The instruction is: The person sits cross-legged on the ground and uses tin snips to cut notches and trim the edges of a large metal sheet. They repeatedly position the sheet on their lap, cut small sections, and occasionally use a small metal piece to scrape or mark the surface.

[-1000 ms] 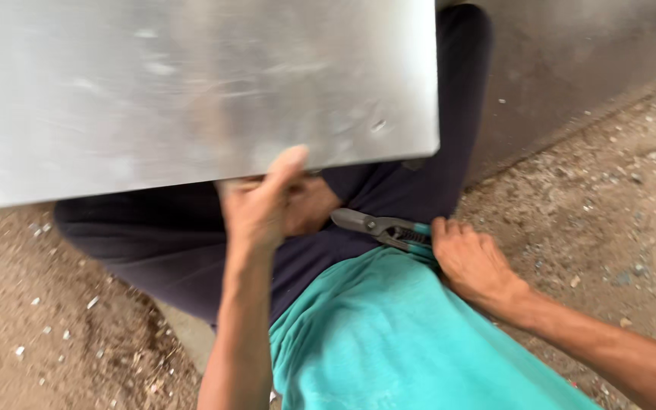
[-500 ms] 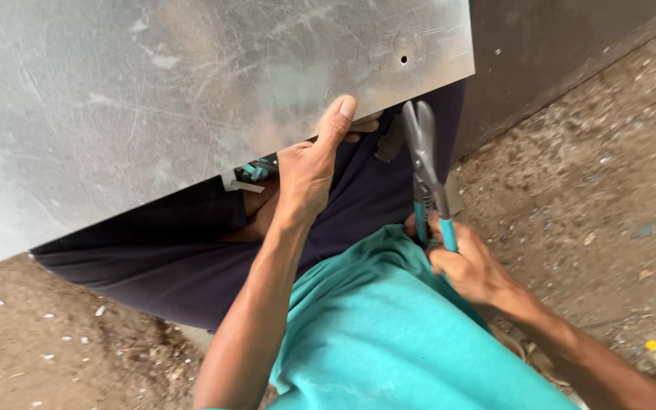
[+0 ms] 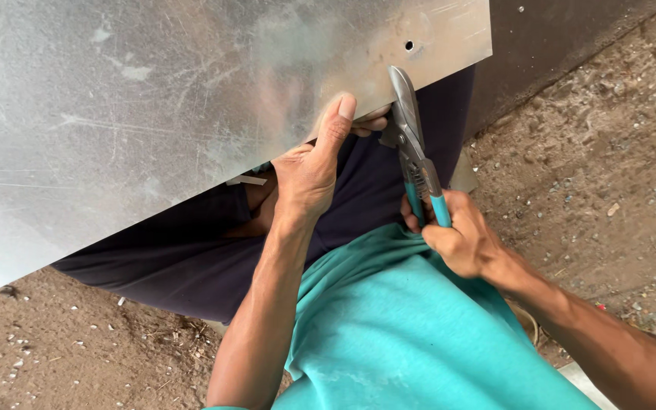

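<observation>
A large scratched sheet of shiny metal [image 3: 153,99] lies across my lap and fills the upper left of the head view. My left hand [image 3: 309,171] grips its near edge, thumb on top and fingers underneath. My right hand [image 3: 457,235] is closed around the teal handles of grey tin snips [image 3: 411,148]. The snips point away from me, and their blades meet the sheet's near edge just right of my left thumb, below a small round hole [image 3: 408,45].
I sit on dirt ground [image 3: 609,167] strewn with small stones. A dark wall or panel [image 3: 563,38] rises at the upper right behind the sheet. My dark trousers [image 3: 176,258] and teal shirt [image 3: 404,334] take up the lower middle.
My right hand picked up the snips from my lap and swung them upright to the sheet's edge. My left hand moved its grip on the edge, and the sheet now looms closer.
</observation>
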